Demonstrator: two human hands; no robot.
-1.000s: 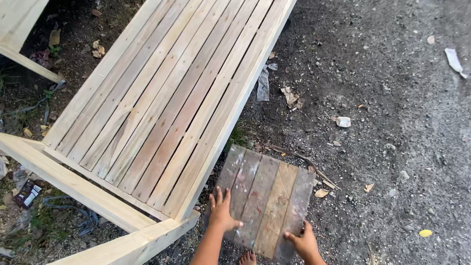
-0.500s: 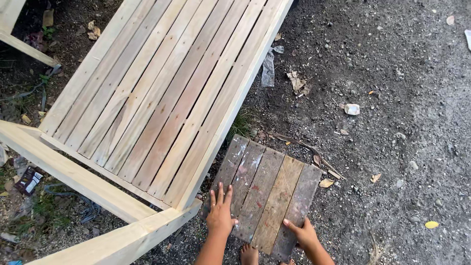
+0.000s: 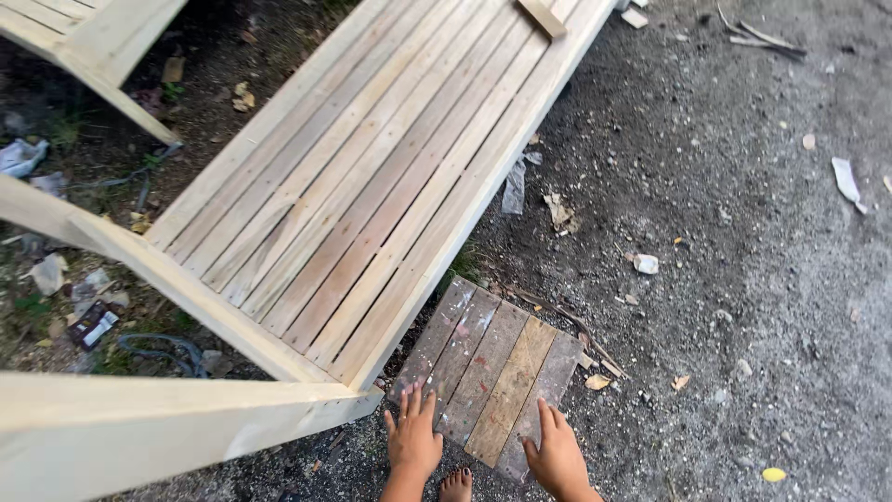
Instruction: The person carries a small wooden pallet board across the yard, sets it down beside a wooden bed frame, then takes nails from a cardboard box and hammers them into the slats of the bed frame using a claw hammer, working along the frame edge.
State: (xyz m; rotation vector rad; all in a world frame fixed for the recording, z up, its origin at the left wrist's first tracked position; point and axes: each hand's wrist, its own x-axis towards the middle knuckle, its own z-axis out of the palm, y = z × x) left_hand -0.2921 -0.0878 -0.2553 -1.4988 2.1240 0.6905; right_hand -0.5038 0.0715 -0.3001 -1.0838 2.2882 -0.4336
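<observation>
A small weathered slatted board (image 3: 491, 368) lies flat on the dirt, beside the corner of a large pale wooden slatted frame (image 3: 372, 186). My left hand (image 3: 413, 435) rests spread on the board's near left corner, fingers apart. My right hand (image 3: 557, 451) presses flat on its near right corner. Neither hand grips anything. A bare foot (image 3: 455, 483) shows between my arms at the bottom edge.
Pale wooden rails (image 3: 158, 409) of the frame cross the lower left. Litter and grass (image 3: 88, 316) lie under it on the left. Grey gravel ground (image 3: 743, 279) on the right holds scraps of paper (image 3: 847, 178), dry leaves and twigs.
The view has shifted so the frame and board sit higher and further right. Both hands stay on the board's near edge.
</observation>
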